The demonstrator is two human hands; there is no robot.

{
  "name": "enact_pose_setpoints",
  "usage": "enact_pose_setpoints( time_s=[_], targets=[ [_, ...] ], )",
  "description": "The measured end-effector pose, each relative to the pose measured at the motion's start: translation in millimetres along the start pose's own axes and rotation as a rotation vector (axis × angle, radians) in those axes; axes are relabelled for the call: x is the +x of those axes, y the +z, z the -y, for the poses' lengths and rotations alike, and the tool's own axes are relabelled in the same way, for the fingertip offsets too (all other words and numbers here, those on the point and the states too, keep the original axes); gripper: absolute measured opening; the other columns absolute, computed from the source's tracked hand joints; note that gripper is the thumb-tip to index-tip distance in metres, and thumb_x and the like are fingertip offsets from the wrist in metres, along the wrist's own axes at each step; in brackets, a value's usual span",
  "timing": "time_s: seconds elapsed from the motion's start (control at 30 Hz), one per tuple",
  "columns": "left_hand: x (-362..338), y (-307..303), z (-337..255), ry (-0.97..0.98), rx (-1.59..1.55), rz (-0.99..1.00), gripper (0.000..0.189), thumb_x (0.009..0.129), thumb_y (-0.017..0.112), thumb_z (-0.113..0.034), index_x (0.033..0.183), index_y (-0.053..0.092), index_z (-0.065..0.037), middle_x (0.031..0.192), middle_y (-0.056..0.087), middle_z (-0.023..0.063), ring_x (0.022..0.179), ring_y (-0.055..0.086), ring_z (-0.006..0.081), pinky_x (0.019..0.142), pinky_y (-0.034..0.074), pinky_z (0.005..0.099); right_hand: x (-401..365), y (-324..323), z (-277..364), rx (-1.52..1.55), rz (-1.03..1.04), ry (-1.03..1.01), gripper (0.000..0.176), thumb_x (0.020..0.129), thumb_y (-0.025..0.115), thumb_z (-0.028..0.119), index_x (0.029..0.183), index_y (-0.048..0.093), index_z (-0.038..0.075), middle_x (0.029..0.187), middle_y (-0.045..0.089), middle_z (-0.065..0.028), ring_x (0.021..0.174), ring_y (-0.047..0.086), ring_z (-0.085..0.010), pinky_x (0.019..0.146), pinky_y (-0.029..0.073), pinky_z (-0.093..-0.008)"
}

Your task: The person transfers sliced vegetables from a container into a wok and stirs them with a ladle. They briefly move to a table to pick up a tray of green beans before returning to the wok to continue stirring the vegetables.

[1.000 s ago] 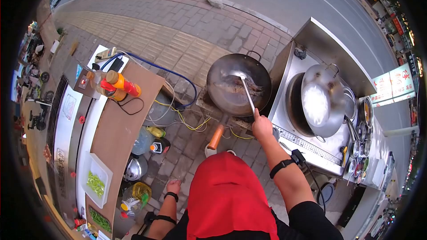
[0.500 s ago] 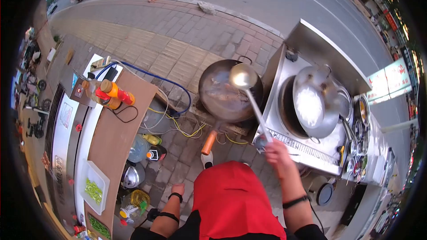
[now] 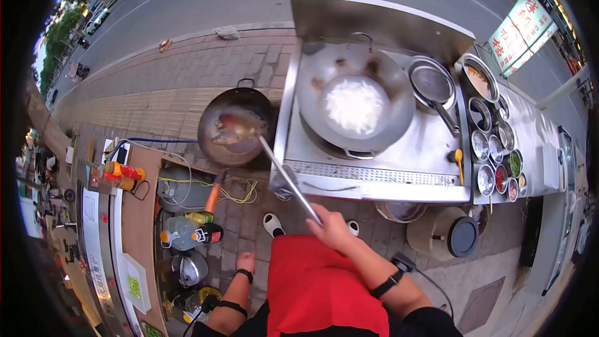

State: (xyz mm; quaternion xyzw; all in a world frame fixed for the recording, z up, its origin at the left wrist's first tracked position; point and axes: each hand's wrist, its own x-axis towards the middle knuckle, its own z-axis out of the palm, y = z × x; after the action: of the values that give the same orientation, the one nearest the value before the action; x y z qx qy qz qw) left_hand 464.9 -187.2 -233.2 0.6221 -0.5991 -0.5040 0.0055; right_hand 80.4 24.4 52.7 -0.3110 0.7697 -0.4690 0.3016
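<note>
My right hand (image 3: 331,229) is wrapped round the long metal handle of a ladle (image 3: 292,188). The ladle reaches down into a dark wok (image 3: 218,150) at left of the stove, where its bowl blends with brownish contents (image 3: 238,131). That wok has an orange-ended handle (image 3: 213,200). My left hand (image 3: 247,262) hangs low beside the red apron, its fingers bunched and small in view; whether it holds anything is hidden. On the steel stove sits a large wok (image 3: 318,97) with white pieces (image 3: 354,105) in it.
A strainer (image 3: 432,83) rests on a pot right of the large wok. Small bowls (image 3: 480,145) of ingredients and a yellow-handled tool (image 3: 459,165) lie farther right. Left are a counter (image 3: 145,224), sauce bottles (image 3: 128,172), a white tray (image 3: 142,302) and jugs below. A lidded bucket (image 3: 437,237) stands under the stove.
The view has turned toward the stove, which now appears more central. The ladle, earlier raised over the dark wok, is now lowered into it. My left hand still hangs low.
</note>
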Motion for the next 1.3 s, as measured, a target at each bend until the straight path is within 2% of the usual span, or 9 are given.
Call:
enact_pose_setpoints(
  time_s=[0.13,0.2,0.33,0.53,0.63,0.8,1.0,1.13,1.3],
  targets=[
    [-13.7,68.9,-113.4,0.107,-0.077,0.128,0.016,0.085,0.071,-0.019,0.088,0.063,-0.005,0.074,0.062,0.0026,0.070,0.057,0.0125,0.066,0.049,0.0320,-98.4,-108.9,-46.2,0.094,-0.114,0.182,0.036,0.090,0.065,0.021,0.119,0.060,0.001,0.079,0.065,-0.0145,0.068,0.064,-0.0243,0.067,0.052,-0.0361],
    [-18.5,97.1,-190.4,0.374,-0.105,0.064,0.025,0.085,0.072,-0.019,0.101,0.062,-0.003,0.084,0.064,0.0053,0.076,0.060,0.0154,0.073,0.050,0.0322,-137.6,-141.6,-67.5,0.148,-0.182,0.284,0.031,0.090,0.064,0.019,0.114,0.061,-0.001,0.075,0.064,-0.0093,0.064,0.062,-0.0188,0.062,0.051,-0.0335],
    [8.0,129.4,-300.1,0.746,0.272,-0.222,0.040,0.081,0.071,-0.019,0.117,0.061,-0.004,0.109,0.061,0.0206,0.106,0.059,0.0365,0.093,0.048,0.0435,-218.7,-175.6,-113.8,0.400,-0.326,0.655,0.014,0.091,0.063,0.013,0.096,0.059,0.001,0.063,0.053,-0.0032,0.046,0.052,-0.0114,0.042,0.044,-0.0294],
    [27.6,146.2,-340.7,0.572,0.534,-0.098,0.046,0.080,0.074,-0.026,0.119,0.061,-0.005,0.111,0.061,0.0208,0.108,0.058,0.0369,0.095,0.047,0.0424,-209.9,-182.9,-131.8,0.644,-0.443,0.710,0.008,0.092,0.058,0.008,0.096,0.055,0.002,0.058,0.045,0.0000,0.041,0.044,-0.0105,0.039,0.042,-0.0282],
    [30.9,144.5,-337.8,0.552,0.572,-0.145,0.048,0.079,0.075,-0.031,0.118,0.062,-0.004,0.111,0.061,0.0211,0.108,0.058,0.0369,0.095,0.047,0.0424,-208.2,-190.2,-113.4,0.926,-0.379,0.644,0.017,0.095,0.055,0.010,0.110,0.056,0.003,0.060,0.044,-0.0003,0.043,0.044,-0.0111,0.040,0.042,-0.0278],
    [40.2,145.1,-320.3,0.495,0.481,-0.134,0.053,0.078,0.077,-0.035,0.117,0.062,-0.003,0.113,0.061,0.0210,0.108,0.058,0.0365,0.095,0.047,0.0420,-126.0,-217.5,-61.0,0.892,-0.372,0.372,0.044,0.096,0.048,0.009,0.139,0.045,0.005,0.065,0.046,-0.0024,0.044,0.044,-0.0114,0.039,0.041,-0.0271],
    [20.1,140.9,-315.0,0.556,0.242,-0.300,0.055,0.084,0.073,-0.035,0.123,0.056,-0.001,0.116,0.059,0.0214,0.110,0.057,0.0357,0.097,0.045,0.0432,60.1,-231.5,-89.8,0.377,-0.400,0.373,0.036,0.093,0.050,0.007,0.129,0.054,0.002,0.064,0.053,-0.0031,0.048,0.051,-0.0109,0.041,0.043,-0.0278],
    [-28.1,116.5,-285.8,0.557,0.152,-0.354,0.051,0.089,0.068,-0.028,0.127,0.051,0.001,0.118,0.057,0.0216,0.114,0.055,0.0348,0.099,0.043,0.0431,98.7,-232.4,-96.4,0.277,-0.417,0.405,0.041,0.092,0.050,0.005,0.132,0.052,0.001,0.064,0.054,-0.0038,0.049,0.051,-0.0119,0.044,0.044,-0.0290],
    [-68.9,93.9,-169.0,0.411,0.209,-0.234,0.048,0.088,0.067,-0.021,0.127,0.050,0.002,0.120,0.056,0.0226,0.119,0.052,0.0366,0.102,0.041,0.0443,104.0,-226.3,-83.6,0.290,-0.392,0.444,0.046,0.092,0.050,0.005,0.138,0.048,0.001,0.065,0.054,-0.0030,0.049,0.051,-0.0119,0.044,0.043,-0.0285]
  ],
)
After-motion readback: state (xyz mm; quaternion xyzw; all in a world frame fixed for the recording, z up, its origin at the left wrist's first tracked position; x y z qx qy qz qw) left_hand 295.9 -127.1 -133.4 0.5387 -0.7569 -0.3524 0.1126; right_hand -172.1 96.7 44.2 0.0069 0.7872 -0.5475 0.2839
